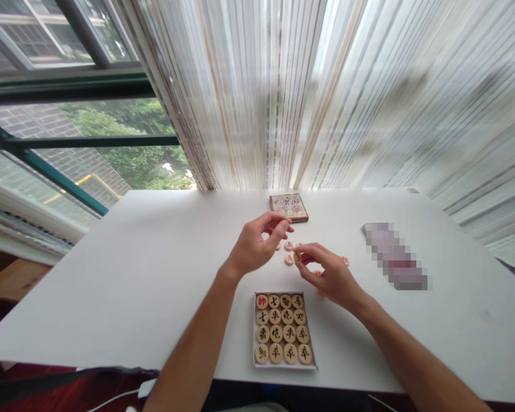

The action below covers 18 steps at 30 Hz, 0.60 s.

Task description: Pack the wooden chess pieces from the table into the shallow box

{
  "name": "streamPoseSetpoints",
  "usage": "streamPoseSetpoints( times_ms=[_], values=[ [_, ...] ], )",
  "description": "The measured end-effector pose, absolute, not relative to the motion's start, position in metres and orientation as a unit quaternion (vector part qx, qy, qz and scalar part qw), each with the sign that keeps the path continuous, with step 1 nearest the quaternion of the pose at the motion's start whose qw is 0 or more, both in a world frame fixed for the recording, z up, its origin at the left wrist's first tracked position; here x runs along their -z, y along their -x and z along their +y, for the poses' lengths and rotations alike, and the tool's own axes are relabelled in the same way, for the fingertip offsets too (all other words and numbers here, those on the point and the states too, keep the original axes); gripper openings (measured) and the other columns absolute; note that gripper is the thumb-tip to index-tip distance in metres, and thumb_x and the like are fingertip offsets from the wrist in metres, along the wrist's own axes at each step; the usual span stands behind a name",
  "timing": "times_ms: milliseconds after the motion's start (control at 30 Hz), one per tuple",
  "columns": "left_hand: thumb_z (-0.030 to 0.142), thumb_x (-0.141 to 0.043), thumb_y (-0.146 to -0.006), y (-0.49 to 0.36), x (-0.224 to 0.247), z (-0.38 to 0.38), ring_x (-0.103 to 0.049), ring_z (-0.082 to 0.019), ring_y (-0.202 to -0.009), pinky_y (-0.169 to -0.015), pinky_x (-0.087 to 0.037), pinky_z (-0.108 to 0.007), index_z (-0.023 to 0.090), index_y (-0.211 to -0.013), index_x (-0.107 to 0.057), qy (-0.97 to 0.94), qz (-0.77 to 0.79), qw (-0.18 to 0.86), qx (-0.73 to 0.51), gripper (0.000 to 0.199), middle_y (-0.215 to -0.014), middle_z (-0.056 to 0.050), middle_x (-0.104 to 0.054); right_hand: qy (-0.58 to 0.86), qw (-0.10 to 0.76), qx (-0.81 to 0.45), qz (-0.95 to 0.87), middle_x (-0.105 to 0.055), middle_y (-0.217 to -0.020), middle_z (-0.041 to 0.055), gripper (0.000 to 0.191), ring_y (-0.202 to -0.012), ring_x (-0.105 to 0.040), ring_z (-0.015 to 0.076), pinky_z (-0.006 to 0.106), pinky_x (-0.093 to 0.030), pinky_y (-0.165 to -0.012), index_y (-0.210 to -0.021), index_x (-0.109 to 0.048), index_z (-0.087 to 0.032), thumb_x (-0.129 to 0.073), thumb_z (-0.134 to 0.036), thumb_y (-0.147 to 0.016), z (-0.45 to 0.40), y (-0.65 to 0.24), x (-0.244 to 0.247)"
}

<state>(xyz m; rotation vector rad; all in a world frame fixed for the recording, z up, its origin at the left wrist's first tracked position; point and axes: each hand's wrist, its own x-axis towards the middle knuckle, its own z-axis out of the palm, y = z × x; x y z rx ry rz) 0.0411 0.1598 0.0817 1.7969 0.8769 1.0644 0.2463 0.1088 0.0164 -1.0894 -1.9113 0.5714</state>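
Grip the xiangqi piece (298, 257) lightly between right hand (333, 277) thumb and fingertips; left hand (254, 245) finger closure cannot be determined.

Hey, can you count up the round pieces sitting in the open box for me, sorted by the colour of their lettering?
Red-lettered piece: 1
Black-lettered pieces: 15
Total in the box: 16

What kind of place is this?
Probably a room in a home, at a desk by a window: a white table under a striped curtain, trees and a brick wall outside, and a boxed set of Chinese chess pieces on the tabletop.
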Motion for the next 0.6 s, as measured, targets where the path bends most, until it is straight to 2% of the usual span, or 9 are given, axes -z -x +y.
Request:
streamPoseSetpoints(
  times_ms=[100, 167, 267, 467, 600],
  values=[
    [0.04, -0.057, -0.097, -0.053, -0.081, 0.192, -0.067, -0.014, -0.072, -0.056, -0.052, -0.022, 0.013, -0.107, -0.064, -0.73, 0.34, 0.475, -0.354, 0.03, -0.093, -0.008, -0.072, 0.46, 0.469, -0.242, -0.715, -0.072, -0.1, 0.0054, 0.022, -0.081, -0.073, 0.0189, 0.034, -0.064, -0.078, -0.112, -0.064, -0.023, -0.069, -0.026, -0.09, 0.111, -0.248, -0.014],
    [0.044, -0.057, -0.097, -0.055, -0.072, 0.201, -0.066, -0.013, -0.068, -0.05, -0.047, -0.019, 0.013, -0.103, -0.065, -0.734, 0.334, 0.503, -0.309, 0.033, -0.092, -0.008, -0.072, 0.464, 0.492, -0.246, -0.694, -0.072, -0.097, 0.0047, 0.023, -0.082, -0.074, 0.0195, 0.036, -0.064, -0.08, -0.11, -0.063, -0.022, -0.071, -0.028, -0.089, 0.112, -0.25, -0.013],
    [0.047, -0.058, -0.096, -0.052, -0.056, 0.194, -0.067, -0.012, -0.069, -0.058, -0.051, -0.022, 0.012, -0.098, -0.064, -0.723, 0.321, 0.538, -0.291, 0.035, -0.092, -0.009, -0.073, 0.461, 0.499, -0.232, -0.696, -0.071, -0.098, 0.0047, 0.021, -0.082, -0.073, 0.0191, 0.036, -0.064, -0.08, -0.108, -0.064, -0.022, -0.071, -0.026, -0.089, 0.111, -0.249, -0.014],
    [0.042, -0.069, -0.09, -0.041, -0.03, 0.153, -0.073, -0.019, -0.086, -0.078, -0.058, -0.032, 0.013, -0.106, -0.063, -0.699, 0.3, 0.57, -0.313, 0.033, -0.093, -0.01, -0.074, 0.425, 0.496, -0.189, -0.734, -0.064, -0.103, 0.0053, 0.018, -0.08, -0.069, 0.0159, 0.033, -0.064, -0.073, -0.107, -0.066, -0.022, -0.07, -0.018, -0.089, 0.108, -0.241, -0.016],
    [0.038, -0.07, -0.091, -0.035, -0.015, 0.141, -0.074, -0.02, -0.088, -0.08, -0.059, -0.032, 0.013, -0.104, -0.061, -0.651, 0.313, 0.598, -0.349, 0.03, -0.095, -0.011, -0.074, 0.408, 0.474, -0.179, -0.759, -0.064, -0.105, 0.0054, 0.021, -0.078, -0.068, 0.0147, 0.033, -0.064, -0.072, -0.108, -0.066, -0.022, -0.068, -0.013, -0.09, 0.106, -0.235, -0.013]
  ],
)
